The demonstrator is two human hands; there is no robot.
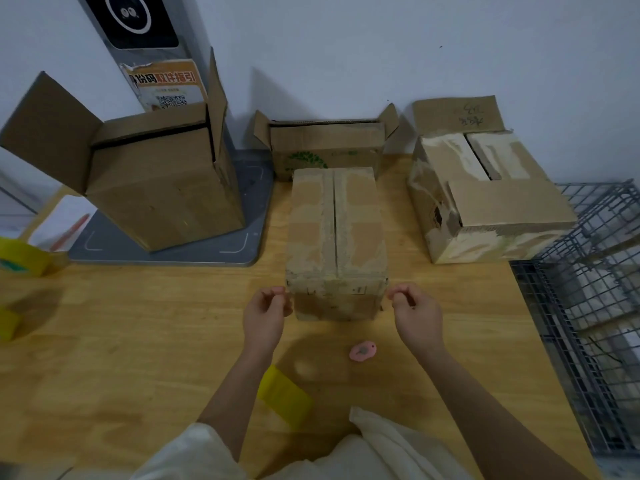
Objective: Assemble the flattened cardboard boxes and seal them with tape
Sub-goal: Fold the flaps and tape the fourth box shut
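Four worn cardboard boxes on my wooden table (138, 341); closed box (336, 233) centred before me; my left hand (265, 315) and right hand (415, 311) curl beside its near corners, grip unclear; yellow tape rolls (22, 259) left.

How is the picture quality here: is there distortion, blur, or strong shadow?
Head view: wide-angle bending curves the table edge and leans the tall open box; soft shadows fall under the hands, left hand, right hand; the yellow tape roll at the left edge is blurred; no glare.
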